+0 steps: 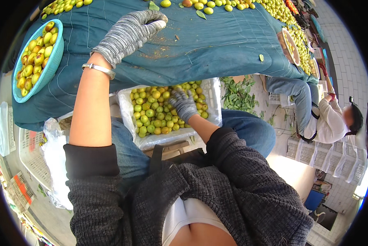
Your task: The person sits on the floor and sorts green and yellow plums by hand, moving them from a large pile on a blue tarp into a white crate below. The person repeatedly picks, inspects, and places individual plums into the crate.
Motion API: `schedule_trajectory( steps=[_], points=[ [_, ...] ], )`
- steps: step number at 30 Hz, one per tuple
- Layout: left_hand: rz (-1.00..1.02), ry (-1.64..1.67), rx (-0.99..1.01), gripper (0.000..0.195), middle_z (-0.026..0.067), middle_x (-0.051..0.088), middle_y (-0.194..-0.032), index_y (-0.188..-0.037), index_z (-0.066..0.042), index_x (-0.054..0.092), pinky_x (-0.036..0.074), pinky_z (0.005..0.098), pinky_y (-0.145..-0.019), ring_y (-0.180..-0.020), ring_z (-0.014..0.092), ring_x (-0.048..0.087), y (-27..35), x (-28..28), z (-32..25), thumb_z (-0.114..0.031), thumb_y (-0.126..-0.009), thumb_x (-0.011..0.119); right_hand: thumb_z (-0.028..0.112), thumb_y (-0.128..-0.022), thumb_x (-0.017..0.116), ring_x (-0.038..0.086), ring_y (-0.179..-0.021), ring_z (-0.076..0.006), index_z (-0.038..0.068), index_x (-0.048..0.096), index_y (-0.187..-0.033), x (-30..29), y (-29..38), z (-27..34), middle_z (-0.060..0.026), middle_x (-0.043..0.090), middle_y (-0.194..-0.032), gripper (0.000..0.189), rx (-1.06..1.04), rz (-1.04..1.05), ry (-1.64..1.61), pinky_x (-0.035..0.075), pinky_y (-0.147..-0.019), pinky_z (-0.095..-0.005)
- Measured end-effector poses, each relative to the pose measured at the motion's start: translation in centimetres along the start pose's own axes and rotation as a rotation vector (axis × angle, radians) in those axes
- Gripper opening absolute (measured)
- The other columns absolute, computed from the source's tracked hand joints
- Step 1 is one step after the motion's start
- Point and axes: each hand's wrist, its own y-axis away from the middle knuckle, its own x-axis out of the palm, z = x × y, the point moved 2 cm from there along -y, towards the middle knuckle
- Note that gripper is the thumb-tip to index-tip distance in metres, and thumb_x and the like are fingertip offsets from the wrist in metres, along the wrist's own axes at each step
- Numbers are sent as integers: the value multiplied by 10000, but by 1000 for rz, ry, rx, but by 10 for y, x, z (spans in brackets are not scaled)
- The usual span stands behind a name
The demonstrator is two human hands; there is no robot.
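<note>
My left hand (133, 35), in a grey knitted glove, is over the teal cloth (214, 40) of the table; its fingertips are bent together, and whether they hold anything is not visible. Green jujube-like fruits (165, 3) and loose leaves lie beyond it. My right hand (184, 104), gloved alike, rests palm down with spread fingers on the green and brownish fruits (154, 106) in a plastic-lined white crate (213, 101) between my knees. Nothing shows in its grasp, but the palm is hidden.
A light-blue basket (59, 50) of browner fruits stands at the table's left. Leaves (239, 95) lie on the floor right of the crate. A pink basket (284, 46) is at the table's right, near a seated co-worker (328, 120). A white crate (33, 156) stands at lower left.
</note>
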Motion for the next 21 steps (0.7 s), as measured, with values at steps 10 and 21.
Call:
schedule_trajectory(
  steps=[10,21],
  points=[
    [-68,-86,69,381,106,677,-1114,-1171,-91,650,477,354,-931,-1037,267,634,-2,-11,-2,-377,-931,573,169,-875,447,162,-1453,-343,181,148,-1531,42,35,-68,-131,100,-1594,721,358,388,-353,178,-1170,-442],
    [-59,280,-55,275,-12,607,-767,-1125,-32,647,442,245,-538,-601,78,500,16,-35,-24,-215,-922,616,251,-871,573,400,-1337,-348,111,270,-1489,-22,-5,16,-176,339,-1498,702,203,167,-733,350,-1084,-410]
  ],
)
